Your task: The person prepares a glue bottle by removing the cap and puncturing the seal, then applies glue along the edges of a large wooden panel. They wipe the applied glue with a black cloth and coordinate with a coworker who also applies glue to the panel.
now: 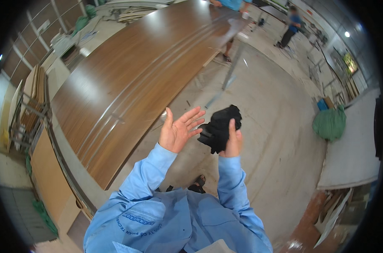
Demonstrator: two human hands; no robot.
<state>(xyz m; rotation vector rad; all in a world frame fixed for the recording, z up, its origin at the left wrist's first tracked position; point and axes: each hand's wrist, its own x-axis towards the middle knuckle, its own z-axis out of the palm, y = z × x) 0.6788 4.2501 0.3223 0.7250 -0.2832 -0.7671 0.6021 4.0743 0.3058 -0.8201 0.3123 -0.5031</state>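
Workshop concrete floor [275, 126] spreads beneath you, with a long brown wood-grain panel [132, 80] lying to your left. Just right of that panel's near end, your left hand [176, 130] is raised palm-up, fingers spread and holding nothing. Your right hand [232, 142] is pinched on a bunched black cloth [220, 126] beside it. Judging by this, the cloth hasn't met the panel yet.

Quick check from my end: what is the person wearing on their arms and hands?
Both arms are in long light-blue shirt sleeves with buttoned-looking cuffs at the wrists. The left hand and right hand are bare: no gloves, and no watch or rings that I can see. The shirt front carries dark blue lettering.
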